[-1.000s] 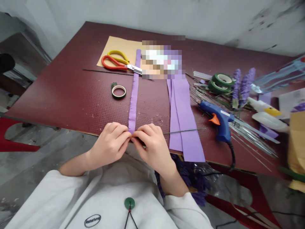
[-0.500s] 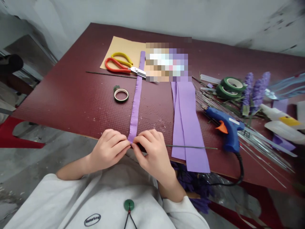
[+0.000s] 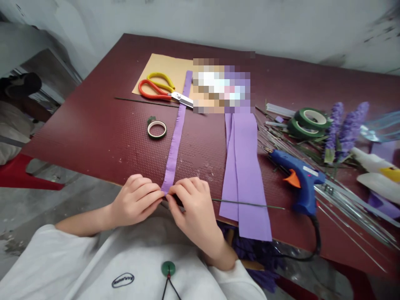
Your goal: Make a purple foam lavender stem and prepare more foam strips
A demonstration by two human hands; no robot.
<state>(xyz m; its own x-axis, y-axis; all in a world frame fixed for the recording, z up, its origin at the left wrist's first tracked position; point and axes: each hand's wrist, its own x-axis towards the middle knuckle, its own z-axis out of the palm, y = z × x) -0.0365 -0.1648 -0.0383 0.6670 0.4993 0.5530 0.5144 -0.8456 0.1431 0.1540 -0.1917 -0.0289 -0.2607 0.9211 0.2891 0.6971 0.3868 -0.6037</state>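
A long fringed purple strip [image 3: 175, 143] runs from under the scissors [image 3: 181, 98] down to the table's front edge. Its near end is pinched by my left hand [image 3: 137, 201], whose fingers are closed. My right hand [image 3: 194, 210] meets it there, thumb and forefinger closed on a thin green stem [image 3: 243, 203] that sticks out to the right, over wide purple strips [image 3: 250, 166]. The fingertips nearly touch, and the exact contact of strip and stem between them is hidden. A small roll of dark green tape [image 3: 156, 130] lies left of the strip.
A blue glue gun [image 3: 304, 179] with a cable lies at the right, beside wires, green tape rolls [image 3: 312, 118], purple flower spikes [image 3: 353, 129] and a white bottle. Behind are tan paper [image 3: 162, 64], a dark stem and a blurred-out patch. Red stools stand below the table [image 3: 93, 125].
The view has shifted a little. Both hands keep their pinch at the strip's near end, which appears slightly further left and lower, with the strip more slanted.
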